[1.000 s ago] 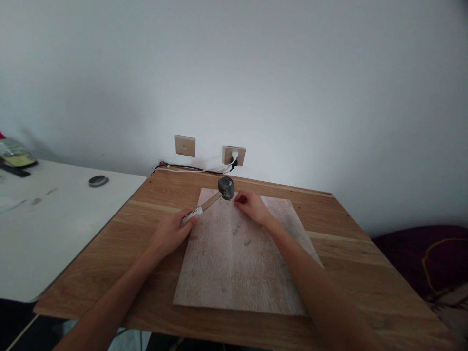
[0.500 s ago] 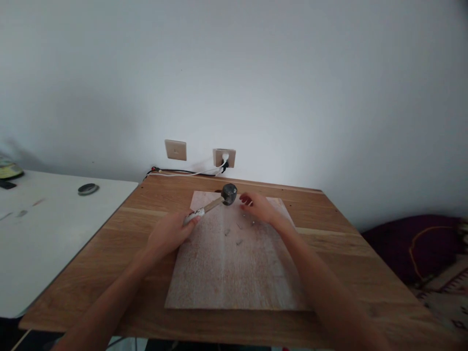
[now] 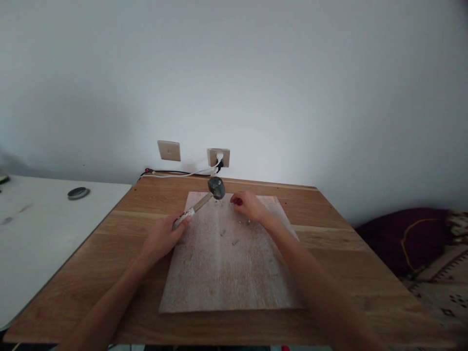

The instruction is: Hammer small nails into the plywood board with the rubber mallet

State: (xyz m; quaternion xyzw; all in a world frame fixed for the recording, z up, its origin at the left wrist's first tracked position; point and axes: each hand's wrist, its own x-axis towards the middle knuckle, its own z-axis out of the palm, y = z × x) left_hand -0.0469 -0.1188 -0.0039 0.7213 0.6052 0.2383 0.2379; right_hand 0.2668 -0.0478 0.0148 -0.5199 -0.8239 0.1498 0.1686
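My left hand (image 3: 164, 237) is wrapped round the pale handle of a mallet (image 3: 202, 201). The mallet's dark, scuffed head is raised over the far part of a whitish wooden board (image 3: 204, 280). Just right of that head, my right hand (image 3: 247, 204) is low over the board, its fingers curled in and the fingertips together. What they hold, if anything, is too small to make out. Several small greyish pieces (image 3: 235, 242) lie scattered on the board, some of them near my right wrist. Their exact kind cannot be told.
The board rests on a wooden table (image 3: 336, 282) against the wall. Cables run along its back edge to a wall socket (image 3: 218, 157). On the left, a white table (image 3: 32, 243) bears a round dark dish (image 3: 78, 193). Purple cloth (image 3: 405, 239) lies to the right.
My right hand's fingers have drawn together and sunk closer to the board. The mallet stays in my left hand. The whole view has shifted slightly.
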